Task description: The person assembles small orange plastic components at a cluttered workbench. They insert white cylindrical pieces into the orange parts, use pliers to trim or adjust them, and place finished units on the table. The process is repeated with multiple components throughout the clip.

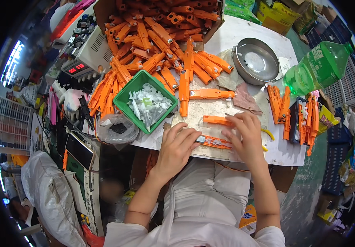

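Observation:
On the work board in front of me lies an opened orange plastic toy-like shell (218,142) with small grey and white parts inside. My left hand (175,149) pinches its left end, beside a grey piece. Just beyond it is a second, narrow orange shell piece (213,120). The fingertips of my right hand (245,133) are curled over that piece's right end, and the right thumb hangs close to the opened shell. Farther off, orange shells lie crossed; one long orange shell (211,94) points right. A green tray (126,108) of small white and clear plastic parts stands to the left.
A carton of orange shells (157,24) spills over the far table. A metal bowl (256,61) and a green bottle (315,68) stand at the right, near a dark bin (295,123) with orange shells. Yellow-handled pliers (268,133) lie beside my right hand.

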A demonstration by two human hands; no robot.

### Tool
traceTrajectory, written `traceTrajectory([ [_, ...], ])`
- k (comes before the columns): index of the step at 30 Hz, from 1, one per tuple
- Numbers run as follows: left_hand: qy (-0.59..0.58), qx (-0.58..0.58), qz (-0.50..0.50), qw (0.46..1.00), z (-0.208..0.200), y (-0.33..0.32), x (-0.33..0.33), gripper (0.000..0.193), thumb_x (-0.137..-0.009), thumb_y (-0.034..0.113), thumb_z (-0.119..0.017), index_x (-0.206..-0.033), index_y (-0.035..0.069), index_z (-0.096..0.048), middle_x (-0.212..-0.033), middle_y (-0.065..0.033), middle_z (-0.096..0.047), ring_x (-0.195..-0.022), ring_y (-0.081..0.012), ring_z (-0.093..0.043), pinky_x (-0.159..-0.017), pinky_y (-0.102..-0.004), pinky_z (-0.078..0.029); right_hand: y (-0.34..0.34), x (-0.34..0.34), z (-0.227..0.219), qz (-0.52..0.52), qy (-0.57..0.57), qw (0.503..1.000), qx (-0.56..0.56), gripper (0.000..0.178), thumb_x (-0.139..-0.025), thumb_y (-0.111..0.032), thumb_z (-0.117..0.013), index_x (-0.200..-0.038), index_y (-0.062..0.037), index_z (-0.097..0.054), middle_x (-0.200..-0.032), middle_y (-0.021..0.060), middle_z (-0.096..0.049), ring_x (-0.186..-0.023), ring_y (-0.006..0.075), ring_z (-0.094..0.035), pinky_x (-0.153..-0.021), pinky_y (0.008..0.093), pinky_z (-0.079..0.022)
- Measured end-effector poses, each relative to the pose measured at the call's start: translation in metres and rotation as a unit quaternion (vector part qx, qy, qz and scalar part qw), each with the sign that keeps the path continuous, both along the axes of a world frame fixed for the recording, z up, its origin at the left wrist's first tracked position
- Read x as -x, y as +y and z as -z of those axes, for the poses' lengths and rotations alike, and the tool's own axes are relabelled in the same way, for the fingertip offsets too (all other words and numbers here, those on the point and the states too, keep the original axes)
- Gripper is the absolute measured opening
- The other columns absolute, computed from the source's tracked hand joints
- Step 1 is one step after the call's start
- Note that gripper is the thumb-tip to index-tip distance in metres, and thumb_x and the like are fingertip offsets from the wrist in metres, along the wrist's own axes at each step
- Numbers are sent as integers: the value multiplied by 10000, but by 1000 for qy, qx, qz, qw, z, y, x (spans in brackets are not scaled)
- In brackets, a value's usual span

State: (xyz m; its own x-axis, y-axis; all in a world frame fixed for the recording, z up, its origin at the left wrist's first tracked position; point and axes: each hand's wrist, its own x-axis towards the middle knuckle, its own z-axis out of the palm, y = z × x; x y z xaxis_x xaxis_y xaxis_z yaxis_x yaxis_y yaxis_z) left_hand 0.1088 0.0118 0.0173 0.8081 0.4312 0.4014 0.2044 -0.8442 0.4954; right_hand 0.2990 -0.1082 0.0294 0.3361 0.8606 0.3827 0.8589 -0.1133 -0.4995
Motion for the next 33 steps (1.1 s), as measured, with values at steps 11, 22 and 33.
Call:
traceTrajectory([
  [11,20,-7,8,1000,-3,5,-2,287,-732,90,-701,-1016,77,-656,-999,-33,-622,-1075,-266,-521,-913,-425,-360,-8,31,8,-57,-50,997,-12,242,-733,-201,-728,-930,-107,-623,-986,23,-553,-1053,240,-493,-990,496,-315],
  [22,21,-5,7,1000,-2,5,-2,284,-735,93,-698,-1016,80,-656,-1017,-41,-612,-1082,-279,-514,-938,-446,-355,-4,30,8,-74,-43,996,-8,180,-743,-141,-711,-895,-121,-616,-964,14,-560,-1044,225,-503,-987,477,-321],
  [33,-16,-38,27,999,1,-19,-5,294,-703,109,-731,-989,106,-664,-1011,-30,-596,-1070,-267,-518,-949,-466,-362,-16,29,10,-35,-5,999,-17,252,-733,-161,-724,-958,-101,-628,-986,35,-563,-1058,252,-489,-977,479,-321],
])
